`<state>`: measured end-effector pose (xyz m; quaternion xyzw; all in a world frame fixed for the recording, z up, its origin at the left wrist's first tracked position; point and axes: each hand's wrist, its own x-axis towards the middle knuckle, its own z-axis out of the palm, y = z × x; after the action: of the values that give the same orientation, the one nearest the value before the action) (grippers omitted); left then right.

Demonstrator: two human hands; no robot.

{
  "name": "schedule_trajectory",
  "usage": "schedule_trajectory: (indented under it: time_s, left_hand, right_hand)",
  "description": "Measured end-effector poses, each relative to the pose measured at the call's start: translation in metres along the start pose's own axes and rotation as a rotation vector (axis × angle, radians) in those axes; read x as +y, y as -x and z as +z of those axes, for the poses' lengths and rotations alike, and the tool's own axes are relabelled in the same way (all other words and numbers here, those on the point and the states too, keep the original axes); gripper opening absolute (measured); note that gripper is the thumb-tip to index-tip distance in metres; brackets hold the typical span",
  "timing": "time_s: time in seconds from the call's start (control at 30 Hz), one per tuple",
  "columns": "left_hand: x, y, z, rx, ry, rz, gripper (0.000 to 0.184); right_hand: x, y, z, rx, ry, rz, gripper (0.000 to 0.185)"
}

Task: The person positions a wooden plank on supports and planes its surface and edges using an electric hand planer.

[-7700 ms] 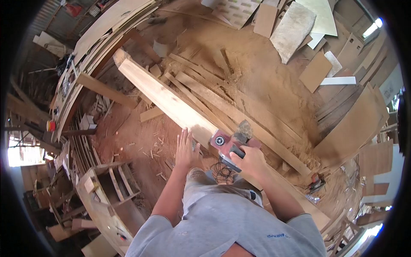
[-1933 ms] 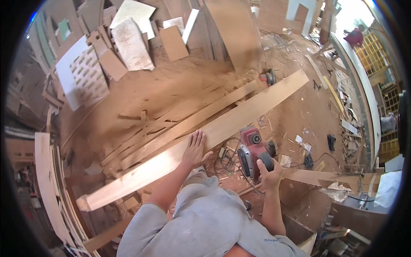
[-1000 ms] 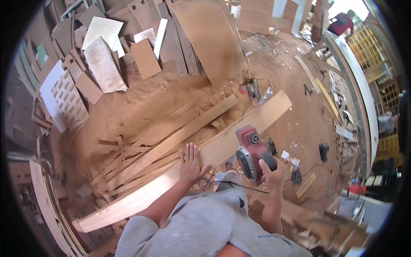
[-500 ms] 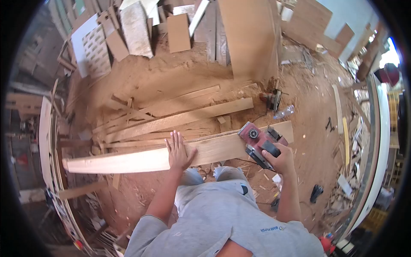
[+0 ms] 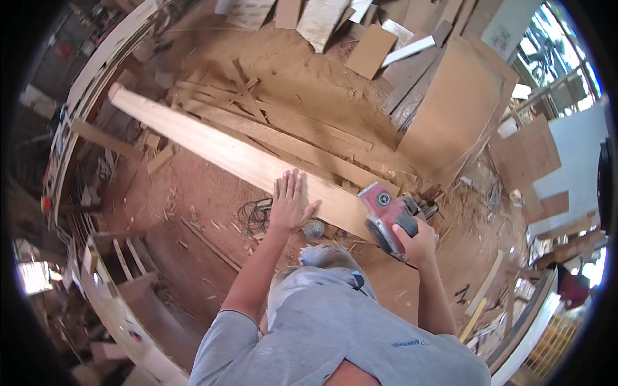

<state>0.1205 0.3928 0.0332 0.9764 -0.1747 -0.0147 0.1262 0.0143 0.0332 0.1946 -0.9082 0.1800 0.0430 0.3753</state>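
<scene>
My left hand point(image 5: 291, 202) lies flat on a long pale wooden board point(image 5: 212, 149), its fingers stretched out along the top face. The board runs from the upper left down to the middle of the view, in front of my legs. My right hand point(image 5: 415, 242) is wrapped round the black rear handle of a red power planer point(image 5: 388, 219). The planer sits at the board's near right end and covers part of it. A round dial shows on its front. Its underside is hidden, so I cannot tell how it meets the wood.
Beyond the board, more planks point(image 5: 283, 143) lie on the sawdust-covered ground. A coiled black cord point(image 5: 255, 215) is left of my legs. Sheets and offcuts point(image 5: 371, 51) lean at the back. A large brown panel point(image 5: 454, 106) stands at the right, and a long bench edge point(image 5: 103, 71) curves along the left.
The view has turned, so the board now slants down to the right. My left hand stays flat on the board, and my right hand still grips the planer at its right end.
</scene>
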Motion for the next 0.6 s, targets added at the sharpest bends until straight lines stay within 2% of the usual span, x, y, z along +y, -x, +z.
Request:
schedule_trajectory:
  time_s: [0.1,0.17,0.3,0.4,0.5,0.6]
  left_hand:
    - [0.032,0.029,0.002,0.031,0.063,-0.034,0.103]
    - [0.054,0.049,-0.001,0.053,0.076,-0.039,0.104]
    - [0.095,0.093,-0.001,-0.009,0.122,-0.094,0.098]
    - [0.127,0.125,0.001,-0.139,0.177,-0.201,0.094]
    - [0.155,0.159,0.025,-0.201,0.348,-0.329,0.084]
    - [0.184,0.188,0.032,-0.175,0.386,-0.357,0.068]
  right_hand:
    - [-0.002,-0.013,0.005,-0.013,-0.063,-0.156,0.042]
    - [-0.003,-0.02,0.011,-0.058,-0.068,-0.119,0.042]
    - [-0.009,-0.034,0.018,-0.106,-0.085,-0.157,0.042]
    - [-0.003,-0.041,0.02,-0.131,-0.093,-0.23,0.041]
    - [0.005,-0.041,0.02,-0.169,-0.157,-0.258,0.04]
    - [0.015,-0.045,0.02,-0.207,-0.218,-0.295,0.037]
